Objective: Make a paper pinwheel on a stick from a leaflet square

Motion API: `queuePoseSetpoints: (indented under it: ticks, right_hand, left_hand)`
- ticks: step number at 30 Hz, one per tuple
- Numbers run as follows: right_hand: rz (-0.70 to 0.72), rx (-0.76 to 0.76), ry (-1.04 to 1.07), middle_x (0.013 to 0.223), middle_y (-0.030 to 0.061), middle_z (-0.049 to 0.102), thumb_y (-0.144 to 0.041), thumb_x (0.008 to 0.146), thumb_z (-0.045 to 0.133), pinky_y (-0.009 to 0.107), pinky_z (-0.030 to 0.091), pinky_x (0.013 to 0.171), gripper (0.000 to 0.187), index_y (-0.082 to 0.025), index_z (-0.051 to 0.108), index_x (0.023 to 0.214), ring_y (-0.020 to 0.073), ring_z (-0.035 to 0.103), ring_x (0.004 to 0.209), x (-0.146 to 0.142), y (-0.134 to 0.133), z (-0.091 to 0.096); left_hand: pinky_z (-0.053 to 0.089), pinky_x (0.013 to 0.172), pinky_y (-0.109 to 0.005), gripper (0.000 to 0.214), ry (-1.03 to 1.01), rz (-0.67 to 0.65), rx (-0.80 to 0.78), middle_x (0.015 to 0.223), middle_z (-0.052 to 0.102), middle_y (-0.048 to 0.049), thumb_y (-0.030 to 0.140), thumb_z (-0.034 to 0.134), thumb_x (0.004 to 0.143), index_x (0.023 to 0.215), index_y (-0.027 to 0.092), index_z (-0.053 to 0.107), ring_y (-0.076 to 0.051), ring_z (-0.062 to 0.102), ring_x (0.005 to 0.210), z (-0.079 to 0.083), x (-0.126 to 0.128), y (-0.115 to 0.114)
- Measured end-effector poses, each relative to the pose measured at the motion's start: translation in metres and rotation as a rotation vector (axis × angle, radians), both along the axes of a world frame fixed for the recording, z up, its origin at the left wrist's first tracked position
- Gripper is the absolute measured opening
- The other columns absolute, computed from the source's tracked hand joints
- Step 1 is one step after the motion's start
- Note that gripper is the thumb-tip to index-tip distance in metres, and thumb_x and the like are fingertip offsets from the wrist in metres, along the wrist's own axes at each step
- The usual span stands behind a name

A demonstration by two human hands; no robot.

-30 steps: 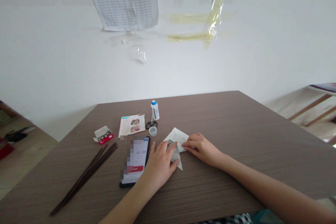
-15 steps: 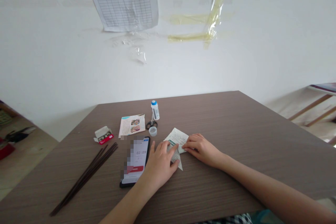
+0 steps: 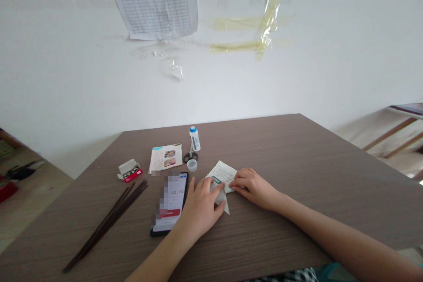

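A big white wall (image 3: 99,88) stands behind a brown wood-look table (image 3: 307,163). A paper chart (image 3: 152,0) hangs high on the wall, and old yellow tape (image 3: 264,17) sticks to the wall to the right of the chart.

On the table, everything sits around the folded paper (image 3: 222,175). To its left lies a black phone (image 3: 172,202) with a blurred part and a timer on its screen. Farther left are long dark chopsticks (image 3: 109,224), and past them is a small red and white box (image 3: 129,170). Up and to the left of the folded paper are a small booklet (image 3: 166,157), a pair of black scissors (image 3: 191,157), a white glue bottle (image 3: 194,139) standing upright, and a small clear cap (image 3: 192,165).

The folded paper lies between the two hands, and they do not touch each other. Its long side runs from near the person toward the wall, and its sharp tip points back at the person. The left hand (image 3: 201,209) lies over the near left part of the paper, with its fingers (image 3: 214,189) flat on top. The right hand (image 3: 253,189) comes in from the right, and its fingertips (image 3: 233,183) press on the right edge. Neither hand pinches the paper.
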State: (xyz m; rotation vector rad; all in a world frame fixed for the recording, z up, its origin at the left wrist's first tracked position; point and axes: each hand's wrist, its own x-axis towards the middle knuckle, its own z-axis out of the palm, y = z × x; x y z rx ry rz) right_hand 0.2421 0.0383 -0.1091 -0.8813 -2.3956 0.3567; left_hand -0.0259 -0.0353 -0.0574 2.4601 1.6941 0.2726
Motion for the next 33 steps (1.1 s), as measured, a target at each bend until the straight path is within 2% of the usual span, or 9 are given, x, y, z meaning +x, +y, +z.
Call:
queuePoseSetpoints:
  ticks: [8, 13, 20, 27, 33]
  right_hand:
    - [0.015, 0.028, -0.012, 0.106, 0.0102, 0.09, -0.026, 0.125, 0.077, 0.049, 0.073, 0.107, 0.027, -0.035, 0.102, 0.117, 0.0331, 0.089, 0.106, 0.0007, 0.0016, -0.0022]
    - [0.019, 0.051, -0.007, 0.105, 0.0105, 0.091, -0.021, 0.123, 0.08, 0.05, 0.074, 0.107, 0.024, -0.031, 0.102, 0.118, 0.0328, 0.09, 0.105, 0.0002, 0.0021, -0.0027]
    - [0.013, 0.08, -0.019, 0.106, 0.0089, 0.093, -0.023, 0.123, 0.083, 0.048, 0.075, 0.108, 0.025, -0.038, 0.102, 0.12, 0.0335, 0.093, 0.106, 0.0011, 0.0034, -0.0063]
    - [0.031, 0.102, -0.035, 0.107, 0.0099, 0.094, -0.019, 0.123, 0.083, 0.05, 0.075, 0.107, 0.021, -0.03, 0.101, 0.121, 0.0331, 0.092, 0.106, 0.0013, 0.0046, -0.008]
    - [0.012, 0.054, -0.027, 0.109, 0.0099, 0.093, -0.025, 0.126, 0.079, 0.051, 0.074, 0.112, 0.027, -0.036, 0.102, 0.119, 0.0338, 0.092, 0.109, 0.0015, 0.0029, -0.0054]
  left_hand:
    - [0.041, 0.154, -0.088, 0.05, 0.033, -0.007, -0.017, 0.174, 0.082, -0.0216, 0.029, 0.083, 0.12, 0.169, 0.028, 0.089, -0.049, 0.075, 0.17, 0.0001, 0.0014, -0.0015]
    - [0.042, 0.155, -0.087, 0.051, 0.042, -0.005, -0.023, 0.175, 0.082, -0.0206, 0.03, 0.082, 0.12, 0.17, 0.031, 0.089, -0.048, 0.074, 0.171, 0.0008, 0.0019, -0.0013]
    - [0.045, 0.153, -0.089, 0.051, 0.042, -0.015, 0.01, 0.172, 0.084, -0.0198, 0.027, 0.085, 0.117, 0.167, 0.032, 0.091, -0.048, 0.076, 0.168, -0.0044, 0.0003, -0.0003]
    - [0.044, 0.152, -0.091, 0.047, -0.003, -0.005, 0.029, 0.17, 0.084, -0.0213, 0.027, 0.088, 0.117, 0.163, 0.028, 0.093, -0.051, 0.077, 0.166, -0.0052, 0.0013, -0.001]
    - [0.043, 0.153, -0.09, 0.047, 0.007, -0.004, 0.015, 0.172, 0.083, -0.0208, 0.028, 0.087, 0.118, 0.165, 0.03, 0.093, -0.05, 0.076, 0.168, -0.0043, 0.0007, -0.001]
